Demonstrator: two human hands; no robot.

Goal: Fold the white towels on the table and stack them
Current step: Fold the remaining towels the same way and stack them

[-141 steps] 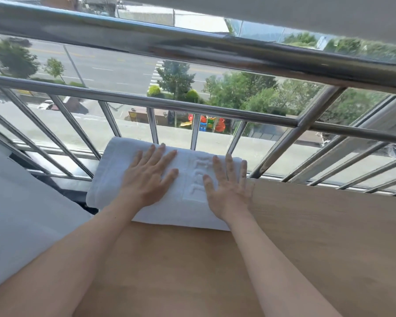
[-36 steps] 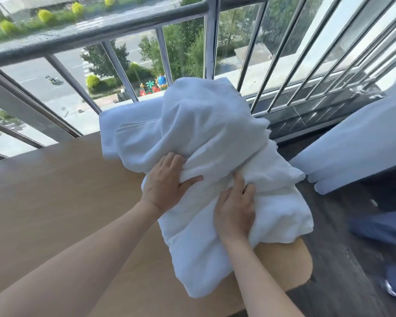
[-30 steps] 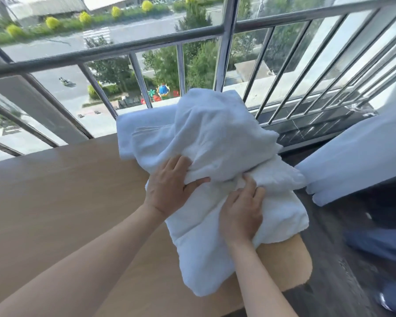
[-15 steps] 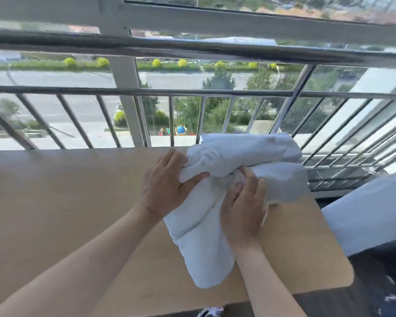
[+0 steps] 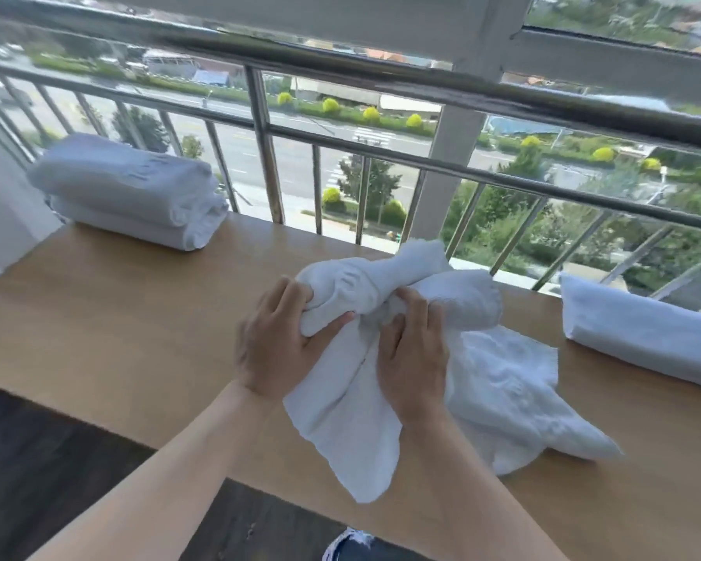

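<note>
Head view: the loose towel (image 5: pixel 482 370) lies bunched at the centre of the desk (image 5: pixel 118 317), with both hands on it. Your left hand (image 5: pixel 276 342) is clamped on a thick rolled wad at the towel's eleven o'clock end, thumb under and fingers over. Your right hand (image 5: pixel 411 358) sits just beside it, fingers dug into a fold of the same cloth. The hands are close together, not touching.

One flap hangs off the near desk edge at six o'clock; another trails flat toward four o'clock. The folded stack (image 5: pixel 126 192) of two towels rests at ten o'clock, against the railing (image 5: pixel 381 151). A third towel (image 5: pixel 640 338) lies at three o'clock, well apart from the work. Whether it is finished or waiting cannot be told.

Handling assessment — the cloth looks like soft, limp terry with a nubbly face. It should be light, non-slip and in no way fragile. It will not hold a shape unsupported, and any unheld part will sag or drag.

Grip recommendation — the present hold on the wad gives no control of the edges. Find two neighbouring corners, or the hemmed edge showing at four o'clock, and pinch one in each hand. Spread them apart so the towel opens flat. Mind the overhanging flap, whose weight could pull the cloth toward the floor.
</note>
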